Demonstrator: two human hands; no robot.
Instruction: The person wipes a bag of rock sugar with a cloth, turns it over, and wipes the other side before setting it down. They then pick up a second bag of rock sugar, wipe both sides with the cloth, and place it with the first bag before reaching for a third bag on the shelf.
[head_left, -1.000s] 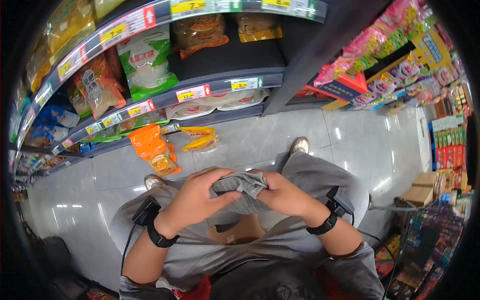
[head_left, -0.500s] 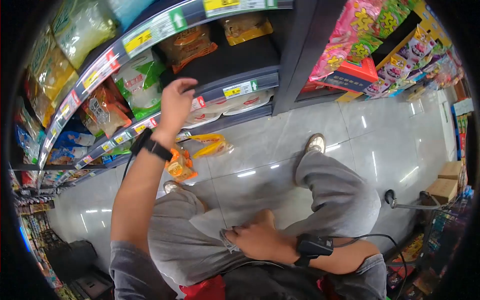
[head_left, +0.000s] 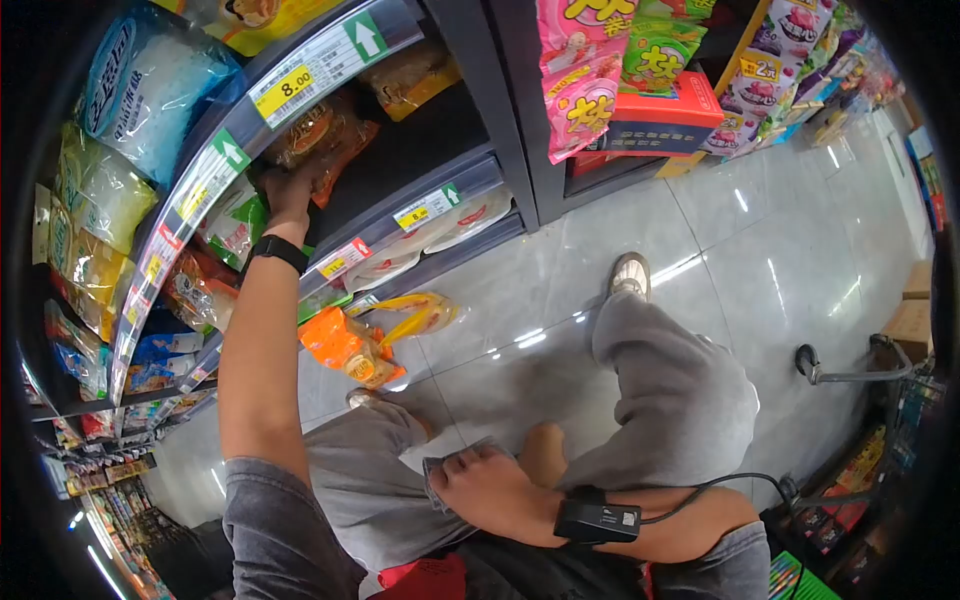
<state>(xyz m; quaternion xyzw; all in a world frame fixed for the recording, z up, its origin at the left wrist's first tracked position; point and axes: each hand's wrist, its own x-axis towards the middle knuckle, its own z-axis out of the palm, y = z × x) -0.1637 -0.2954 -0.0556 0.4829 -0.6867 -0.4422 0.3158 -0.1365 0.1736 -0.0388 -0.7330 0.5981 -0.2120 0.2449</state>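
On the shelf (head_left: 432, 128), the orange-trimmed bag (head_left: 318, 138) lies just beyond the nearer left hand (head_left: 289, 196), its grip's width impossible to tell, while the right hand (head_left: 485, 482) clasps grey cloth (head_left: 436, 484).

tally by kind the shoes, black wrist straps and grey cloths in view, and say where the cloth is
Shoes: 2
Black wrist straps: 2
Grey cloth, in the right hand: 1
Total: 5
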